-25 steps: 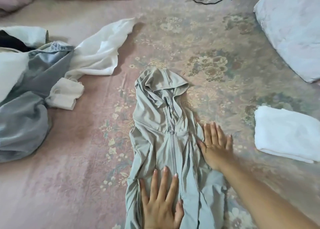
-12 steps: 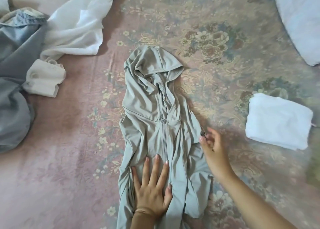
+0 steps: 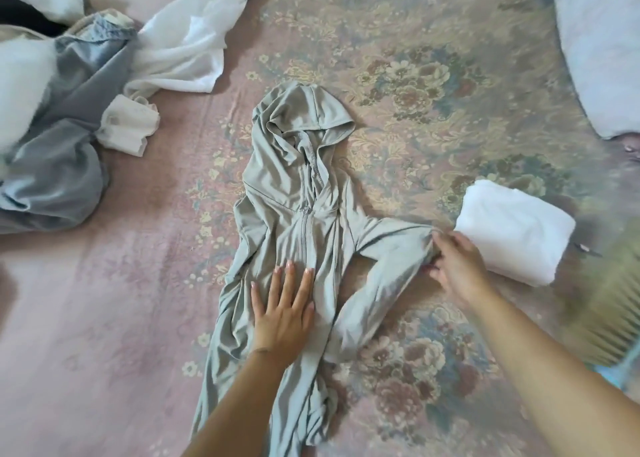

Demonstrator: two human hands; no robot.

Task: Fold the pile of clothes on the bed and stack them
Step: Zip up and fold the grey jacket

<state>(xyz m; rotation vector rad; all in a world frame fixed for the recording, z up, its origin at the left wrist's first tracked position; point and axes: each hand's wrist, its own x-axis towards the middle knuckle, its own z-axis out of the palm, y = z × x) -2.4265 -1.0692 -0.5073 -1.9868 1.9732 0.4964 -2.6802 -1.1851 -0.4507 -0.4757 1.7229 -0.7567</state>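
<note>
The lower hem of the sage-green zip-front hooded jacket (image 3: 294, 193) is running out of view at the bottom edge. It is lying front-up on the floral pink bedspread (image 3: 433, 86). The left hand (image 3: 282, 309) is pressing flat, fingers spread, beside the zipper. The right hand (image 3: 457, 266) is pinching the jacket's bent sleeve (image 3: 388, 248), its fingertips partly hidden, just beside a folded white cloth (image 3: 516, 235). A heap of unfolded grey and white clothes (image 3: 59, 117) is lying at the left, cut off by the frame.
</note>
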